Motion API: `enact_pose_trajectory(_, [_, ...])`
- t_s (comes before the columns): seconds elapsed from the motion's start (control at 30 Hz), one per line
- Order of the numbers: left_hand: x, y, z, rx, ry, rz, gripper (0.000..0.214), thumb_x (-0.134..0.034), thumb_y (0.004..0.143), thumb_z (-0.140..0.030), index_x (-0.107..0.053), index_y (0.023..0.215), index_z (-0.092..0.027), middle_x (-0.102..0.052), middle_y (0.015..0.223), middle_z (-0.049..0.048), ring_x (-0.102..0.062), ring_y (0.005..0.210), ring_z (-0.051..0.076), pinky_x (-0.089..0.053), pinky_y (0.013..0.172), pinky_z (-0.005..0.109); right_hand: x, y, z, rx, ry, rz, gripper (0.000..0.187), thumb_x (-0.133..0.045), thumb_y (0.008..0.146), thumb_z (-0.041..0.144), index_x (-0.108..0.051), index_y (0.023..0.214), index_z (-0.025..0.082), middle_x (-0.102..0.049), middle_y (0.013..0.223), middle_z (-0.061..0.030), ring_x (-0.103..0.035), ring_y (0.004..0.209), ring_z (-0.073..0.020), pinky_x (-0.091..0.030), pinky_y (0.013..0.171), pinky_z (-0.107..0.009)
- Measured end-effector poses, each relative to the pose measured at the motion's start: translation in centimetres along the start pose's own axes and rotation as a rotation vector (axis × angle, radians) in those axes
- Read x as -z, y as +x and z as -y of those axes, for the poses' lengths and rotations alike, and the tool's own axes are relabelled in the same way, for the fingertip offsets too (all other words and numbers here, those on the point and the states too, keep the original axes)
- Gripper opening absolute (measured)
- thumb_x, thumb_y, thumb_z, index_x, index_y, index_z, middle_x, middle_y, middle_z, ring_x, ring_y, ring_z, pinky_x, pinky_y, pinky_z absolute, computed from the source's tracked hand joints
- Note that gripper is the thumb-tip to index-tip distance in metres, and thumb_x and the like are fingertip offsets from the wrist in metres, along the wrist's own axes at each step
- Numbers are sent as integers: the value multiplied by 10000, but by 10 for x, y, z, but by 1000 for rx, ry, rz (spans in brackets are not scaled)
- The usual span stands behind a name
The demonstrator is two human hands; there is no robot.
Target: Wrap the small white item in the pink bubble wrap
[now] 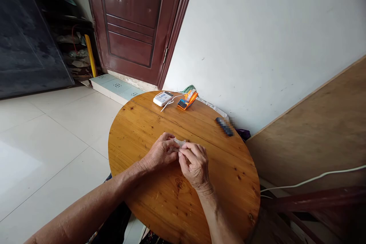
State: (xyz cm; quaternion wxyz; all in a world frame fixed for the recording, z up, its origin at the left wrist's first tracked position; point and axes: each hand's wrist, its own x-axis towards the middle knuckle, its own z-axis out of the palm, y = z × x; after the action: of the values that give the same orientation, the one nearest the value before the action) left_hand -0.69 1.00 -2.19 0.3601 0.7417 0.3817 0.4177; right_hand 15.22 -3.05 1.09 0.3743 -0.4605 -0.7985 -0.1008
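Note:
Over the middle of a round wooden table [160, 129], my two hands meet at a small whitish, see-through piece that looks like thin plastic [179, 142]. My left hand [162, 150] pinches its left side with thumb and fingers. From the right, my right hand [196, 162] closes its fingertips on the other side, nearly touching the left fingers. Most of the piece is hidden behind the fingers, so its exact kind does not show.
Toward the table's far edge lie a white box-shaped device with a cord [162, 98] and an orange tape dispenser [187, 100]. A dark, partly blurred oblong object [224, 126] lies at the right. Beyond stand a white wall [257, 38] and a dark red door [128, 19].

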Motion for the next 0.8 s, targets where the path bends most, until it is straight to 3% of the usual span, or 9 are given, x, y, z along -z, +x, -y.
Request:
enact_pose_trajectory(0.3, [3,3,0,30,-35,39,200,-676,747,-171,-738,935,-199,-558,1173,72,-616,951,174,-545,839,292,-1,0,3,9,-63,20,118,-558,852,155,-644,818,230,-706,890,-43,-604,880,-220,-382,817,-387])
enact_pose_trajectory(0.43, [4,3,0,21,-31,39,263,-643,724,-123,-727,961,-198,-558,1171,71,-614,961,176,-550,808,280,-1,-1,-3,-56,25,-52,123,-548,866,174,-652,840,232,-724,896,-41,-630,880,-218,-409,824,-381])
enact_pose_trajectory(0.57, [6,1,-1,4,5,42,315,-617,710,-116,-716,999,-194,-542,1218,84,-608,1011,204,-534,909,351,1,-2,-12,-144,90,-145,132,-529,883,175,-650,881,227,-727,894,-47,-650,876,-215,-446,831,-376])
enact_pose_trajectory(0.8, [14,-2,-9,-43,-10,-1,318,-621,708,-100,-721,995,-194,-537,1282,106,-521,1221,264,-480,1020,394,3,-2,-12,-156,92,-106,189,-521,881,173,-699,884,233,-725,922,-47,-655,891,-213,-454,836,-371])
